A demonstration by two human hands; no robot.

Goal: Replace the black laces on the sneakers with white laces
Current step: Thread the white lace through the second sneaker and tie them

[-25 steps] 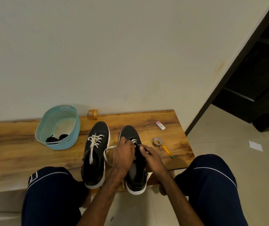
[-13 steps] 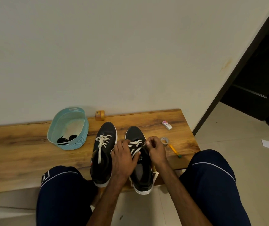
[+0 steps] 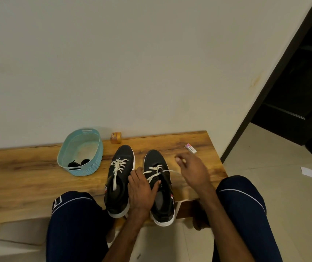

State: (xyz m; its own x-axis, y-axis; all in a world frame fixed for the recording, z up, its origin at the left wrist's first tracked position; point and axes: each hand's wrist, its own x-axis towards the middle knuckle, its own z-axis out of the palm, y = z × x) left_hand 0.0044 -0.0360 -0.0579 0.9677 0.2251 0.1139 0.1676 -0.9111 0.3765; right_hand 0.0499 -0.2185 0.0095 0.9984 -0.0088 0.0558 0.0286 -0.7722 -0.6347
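Note:
Two black sneakers stand side by side on the wooden bench (image 3: 28,176), toes toward the wall. The left sneaker (image 3: 124,153) is laced with a white lace (image 3: 118,164). The right sneaker (image 3: 153,157) has a white lace (image 3: 154,173) crossed through its front eyelets. My left hand (image 3: 140,190) lies over the right sneaker's inner side and grips it near the tongue. My right hand (image 3: 193,171) is out to the right of that shoe, blurred, fingers pinched, with a strand of the white lace stretched from the eyelets to it.
A teal basket (image 3: 87,170) holding black laces (image 3: 77,163) sits left of the shoes. A small orange box (image 3: 116,138) stands by the wall and an eraser (image 3: 191,148) lies near the bench's right end. My knees flank the shoes; tiled floor lies to the right.
My right hand has moved from the right sneaker's eyelets out to the right, drawing the white lace sideways. My left hand stays on the shoe. The camera has shifted slightly.

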